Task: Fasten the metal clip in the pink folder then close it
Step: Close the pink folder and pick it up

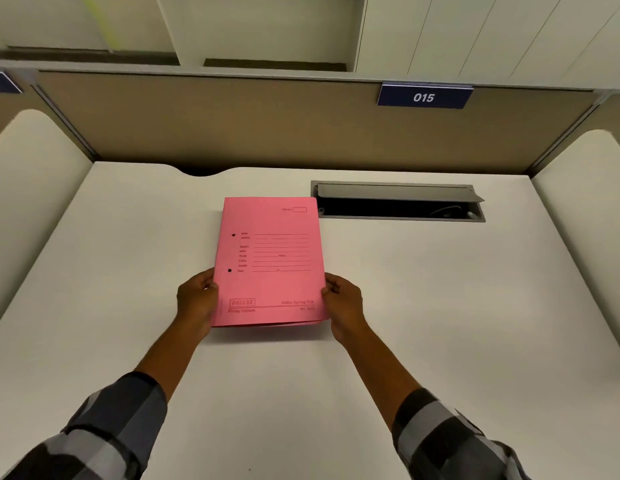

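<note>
The pink folder (272,271) lies closed in the middle of the white desk (440,306), its printed front cover facing up and two black holes near its left edge. My left hand (197,299) grips the folder's lower left edge. On the opposite side, my right hand (343,301) pinches the lower right edge. The near end of the folder sits slightly raised off the desk. The metal clip is hidden inside the closed cover.
An open cable hatch (398,202) with a raised grey flap is set into the desk at the back right. A brown partition (232,126) with a blue "015" label (424,97) stands behind. White side panels flank the desk.
</note>
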`<state>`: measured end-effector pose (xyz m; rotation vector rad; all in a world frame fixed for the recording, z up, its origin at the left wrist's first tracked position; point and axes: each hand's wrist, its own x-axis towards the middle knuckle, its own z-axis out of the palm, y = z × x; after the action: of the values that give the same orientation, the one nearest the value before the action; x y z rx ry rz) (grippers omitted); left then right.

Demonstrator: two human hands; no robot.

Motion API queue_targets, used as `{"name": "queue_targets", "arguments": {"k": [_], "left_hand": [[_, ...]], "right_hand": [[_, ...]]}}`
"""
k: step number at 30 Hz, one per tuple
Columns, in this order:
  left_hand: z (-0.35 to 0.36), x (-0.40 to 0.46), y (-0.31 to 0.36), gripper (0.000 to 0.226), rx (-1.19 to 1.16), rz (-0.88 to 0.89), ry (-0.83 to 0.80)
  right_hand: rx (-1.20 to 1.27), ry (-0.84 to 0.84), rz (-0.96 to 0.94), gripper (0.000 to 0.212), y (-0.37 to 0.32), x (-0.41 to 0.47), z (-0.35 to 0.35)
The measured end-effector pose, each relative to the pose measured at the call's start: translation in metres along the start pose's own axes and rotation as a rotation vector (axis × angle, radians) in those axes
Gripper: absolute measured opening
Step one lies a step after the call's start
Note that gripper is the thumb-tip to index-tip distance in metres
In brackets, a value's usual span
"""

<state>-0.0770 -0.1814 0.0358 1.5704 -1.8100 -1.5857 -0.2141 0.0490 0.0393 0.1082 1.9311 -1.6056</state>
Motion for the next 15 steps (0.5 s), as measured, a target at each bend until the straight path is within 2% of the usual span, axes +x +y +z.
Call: {"name": "queue_targets", "arguments": {"k": [5, 15], "left_hand": [[-0.006, 0.063, 0.01, 0.039, 0.04, 0.028, 0.046], [0.0, 0.147, 0.032, 0.033, 0.096, 0.087, 0.107]], "right_hand": [[-0.02, -0.047, 0.012, 0.054, -0.019, 0.037, 0.045], [-0.046, -0.036, 0.01, 0.039, -0.027, 0.094, 0.095]]}}
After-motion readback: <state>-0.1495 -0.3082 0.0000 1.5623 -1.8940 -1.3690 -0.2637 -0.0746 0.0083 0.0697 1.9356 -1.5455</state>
